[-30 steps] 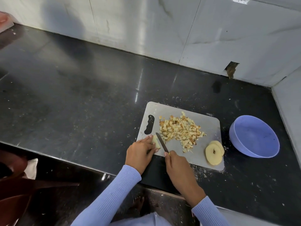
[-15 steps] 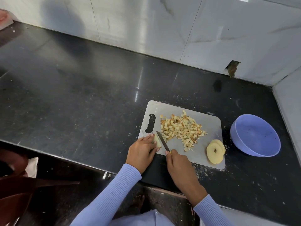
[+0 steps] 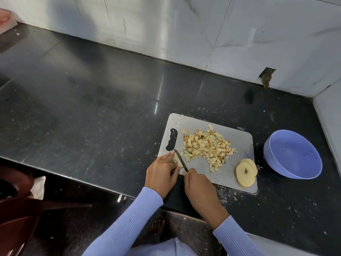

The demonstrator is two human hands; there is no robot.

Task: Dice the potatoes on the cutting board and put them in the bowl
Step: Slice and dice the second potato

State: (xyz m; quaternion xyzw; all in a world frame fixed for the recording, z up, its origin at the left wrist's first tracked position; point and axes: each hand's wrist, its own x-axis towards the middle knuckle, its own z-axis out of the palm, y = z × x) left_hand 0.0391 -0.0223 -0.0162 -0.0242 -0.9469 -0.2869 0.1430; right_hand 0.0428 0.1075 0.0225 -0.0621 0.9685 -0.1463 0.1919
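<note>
Dark slim knife blade [image 3: 181, 160] runs diagonally on the grey rectangular plastic cutting board [image 3: 239, 146], tip pointing away and left.

Right hand [image 3: 198, 187] curls its grip closed round the handle; left hand [image 3: 162, 172] presses a pale potato piece [image 3: 176, 160] beside the blade. Heaped small yellow potato cubes [image 3: 206, 146] and round slices [image 3: 246, 173] lie on the board; the smooth lilac bowl [image 3: 293, 154] sits right on the glossy black counter [image 3: 92, 111].
</note>
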